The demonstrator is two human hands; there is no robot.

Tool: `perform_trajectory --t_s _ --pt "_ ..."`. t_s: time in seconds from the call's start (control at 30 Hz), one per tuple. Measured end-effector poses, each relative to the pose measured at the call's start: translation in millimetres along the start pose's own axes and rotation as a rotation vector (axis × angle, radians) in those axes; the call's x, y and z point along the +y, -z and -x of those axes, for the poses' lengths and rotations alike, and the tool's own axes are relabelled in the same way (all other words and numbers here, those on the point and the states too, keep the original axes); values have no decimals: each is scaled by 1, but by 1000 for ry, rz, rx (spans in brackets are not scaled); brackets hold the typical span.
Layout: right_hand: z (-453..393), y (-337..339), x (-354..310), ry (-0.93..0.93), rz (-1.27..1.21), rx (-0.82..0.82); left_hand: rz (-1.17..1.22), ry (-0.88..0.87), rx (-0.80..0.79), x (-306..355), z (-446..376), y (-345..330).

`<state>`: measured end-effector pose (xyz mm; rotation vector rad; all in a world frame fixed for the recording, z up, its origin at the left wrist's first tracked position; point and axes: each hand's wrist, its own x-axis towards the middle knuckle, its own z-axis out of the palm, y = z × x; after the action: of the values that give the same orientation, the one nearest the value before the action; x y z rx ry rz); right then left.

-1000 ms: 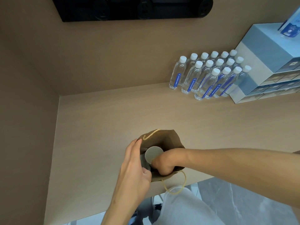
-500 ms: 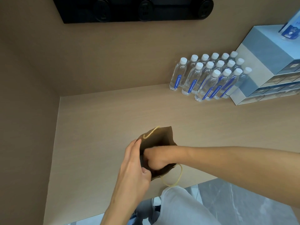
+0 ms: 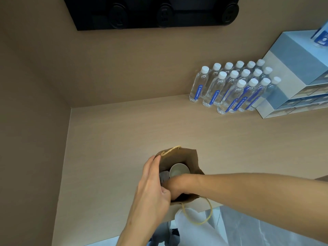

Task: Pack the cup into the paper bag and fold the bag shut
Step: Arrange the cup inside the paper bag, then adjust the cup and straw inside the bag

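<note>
A brown paper bag (image 3: 189, 159) with yellowish cord handles stands open near the counter's front edge. Inside it I see the pale round rim of a paper cup (image 3: 178, 170), upright. My left hand (image 3: 151, 185) holds the bag's left wall, fingers along the outside and thumb at the near rim. My right hand (image 3: 174, 186) reaches into the bag's mouth at the near side, beside the cup; its fingers are hidden inside the bag, so I cannot tell whether they hold the cup.
Several water bottles (image 3: 230, 87) with white caps stand at the back right, next to a stack of blue-and-white boxes (image 3: 292, 75). A black panel (image 3: 150, 13) hangs on the back wall. A side wall (image 3: 32, 139) closes the counter's left.
Half a second ago my right fist covered the bag's mouth; now it sits lower at the near side and the cup's rim shows again. The bag's mouth is wider.
</note>
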<state>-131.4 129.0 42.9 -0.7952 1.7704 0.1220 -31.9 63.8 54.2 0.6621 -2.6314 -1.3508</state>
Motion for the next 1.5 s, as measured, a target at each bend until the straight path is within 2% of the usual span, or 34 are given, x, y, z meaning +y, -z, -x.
perform_trajectory --t_s 0.13,0.3,0.47,0.57,0.67,0.83,0.9,1.03,1.23,1.37,1.4,1.5 --pt "11 -2 0 65 90 10 25 2 -25 2 0 -2" --pt "14 -2 -2 120 -6 94 35 10 -20 4 -1 -3" --pt "1 -4 0 -7 -243 233 43 13 5 2 -5 1" --pt "4 5 7 -67 -323 392 24 7 -2 1 -8 1" --pt "12 17 10 -68 -149 548 13 -6 -6 1 -8 2" --pt "14 15 3 29 334 433 15 -24 -37 1 -9 6" --pt "10 13 2 53 405 421 11 -25 -43 0 -10 7" --pt "9 17 6 94 464 515 -20 -16 -48 -1 -9 7" --pt "34 27 15 206 346 775 -44 23 -20 -1 -10 11" --pt "67 33 33 360 139 1144 -32 1 -6 0 -6 13" --pt "75 32 35 413 51 1189 -32 -3 1 -1 -5 13" --pt "87 32 39 484 -205 1147 -50 9 1 -3 -5 12"
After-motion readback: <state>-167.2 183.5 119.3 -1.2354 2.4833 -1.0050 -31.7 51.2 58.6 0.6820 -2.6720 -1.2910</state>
